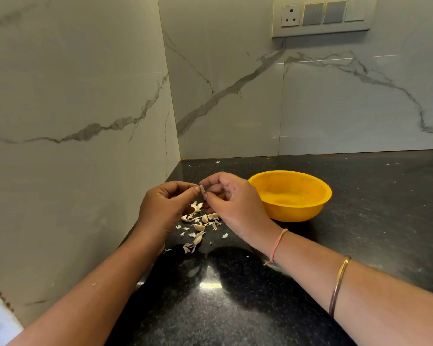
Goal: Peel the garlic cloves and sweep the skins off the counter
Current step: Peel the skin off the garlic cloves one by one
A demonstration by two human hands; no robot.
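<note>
Both hands meet above the black counter [360, 221] near the corner. My left hand [164, 208] and my right hand [231, 203] both pinch one small pale garlic clove [202, 189] between their fingertips. Right below them lies a loose heap of garlic cloves and papery skins [200, 224], spread over the counter toward me. A yellow bowl [310, 208] stands just right of my right hand; I see nothing in it.
Marble walls close the counter on the left [73, 121] and at the back [310, 96]. A switch plate with a socket [322, 16] hangs high on the back wall. Small skin flecks [218, 161] dot the counter near the back edge.
</note>
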